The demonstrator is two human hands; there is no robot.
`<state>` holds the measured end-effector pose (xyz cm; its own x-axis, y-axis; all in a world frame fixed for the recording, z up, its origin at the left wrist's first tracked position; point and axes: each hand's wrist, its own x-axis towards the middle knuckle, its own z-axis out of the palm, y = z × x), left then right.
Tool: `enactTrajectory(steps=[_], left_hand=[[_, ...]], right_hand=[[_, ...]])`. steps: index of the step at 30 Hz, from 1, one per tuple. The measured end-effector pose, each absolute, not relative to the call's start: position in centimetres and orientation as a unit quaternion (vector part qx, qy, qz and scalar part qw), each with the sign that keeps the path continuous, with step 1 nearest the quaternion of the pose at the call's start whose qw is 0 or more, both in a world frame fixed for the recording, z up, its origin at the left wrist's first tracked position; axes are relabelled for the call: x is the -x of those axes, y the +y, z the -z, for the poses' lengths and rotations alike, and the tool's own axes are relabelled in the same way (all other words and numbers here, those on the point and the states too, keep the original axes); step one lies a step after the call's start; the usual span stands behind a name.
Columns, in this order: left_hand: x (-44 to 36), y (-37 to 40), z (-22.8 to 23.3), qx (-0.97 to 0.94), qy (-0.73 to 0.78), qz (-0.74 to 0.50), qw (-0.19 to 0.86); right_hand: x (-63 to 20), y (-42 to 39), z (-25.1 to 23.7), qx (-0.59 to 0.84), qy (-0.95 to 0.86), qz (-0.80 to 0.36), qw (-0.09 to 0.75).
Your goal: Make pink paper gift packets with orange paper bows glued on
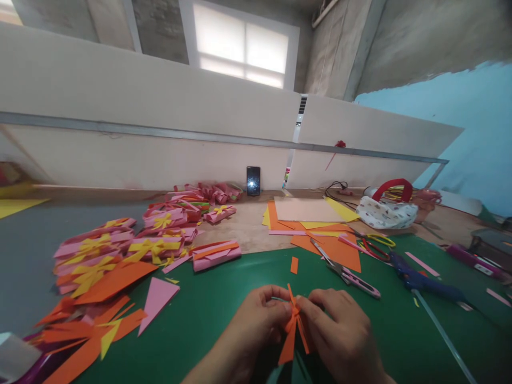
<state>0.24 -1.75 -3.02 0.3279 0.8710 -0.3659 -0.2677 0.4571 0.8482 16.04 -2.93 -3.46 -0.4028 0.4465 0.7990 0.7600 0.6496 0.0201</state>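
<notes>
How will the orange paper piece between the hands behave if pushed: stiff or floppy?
The orange paper piece is probably very light, being made of thin strips. Its tails jut out straight from where the left hand and right hand pinch it, so it seems fairly stiff. Its narrow gathered middle may crease if pushed hard.

head camera | forward, down | hands point(260, 314) near | white panels point(160, 80) beyond

Bare left hand point(260, 316), forearm point(218, 356) (right hand point(342, 326) too)
</notes>
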Motion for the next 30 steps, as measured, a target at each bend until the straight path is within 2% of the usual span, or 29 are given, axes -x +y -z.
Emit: enactTrajectory(steps=[9,18,22,27,30], left_hand=[[-0.3,-1.6,2.7,-0.356,0.438,-0.385,0.730],[-0.2,-0.8,4.7,-0.365,0.429,-0.368,0.740],[0.0,-0.9,4.6,-0.364,0.422,-0.376,0.740],[0.2,-1.2,3.4,-0.334,0.379,-0.395,0.767],[0.3,-1.2,3.2,-0.312,0.372,-0.397,0.779]], right_hand=[[-16.2,-2.9,4.0,0.380,-0.819,0.203,0.379],[-16.0,-3.0,3.6,0.361,-0.822,0.214,0.385],[-17.5,-3.0,3.6,0.363,-0.830,0.110,0.409],[-19.4,-3.4,3.6,0.457,-0.772,-0.100,0.431],[-19.5,-3.7,3.2,0.464,-0.752,-0.203,0.423]])
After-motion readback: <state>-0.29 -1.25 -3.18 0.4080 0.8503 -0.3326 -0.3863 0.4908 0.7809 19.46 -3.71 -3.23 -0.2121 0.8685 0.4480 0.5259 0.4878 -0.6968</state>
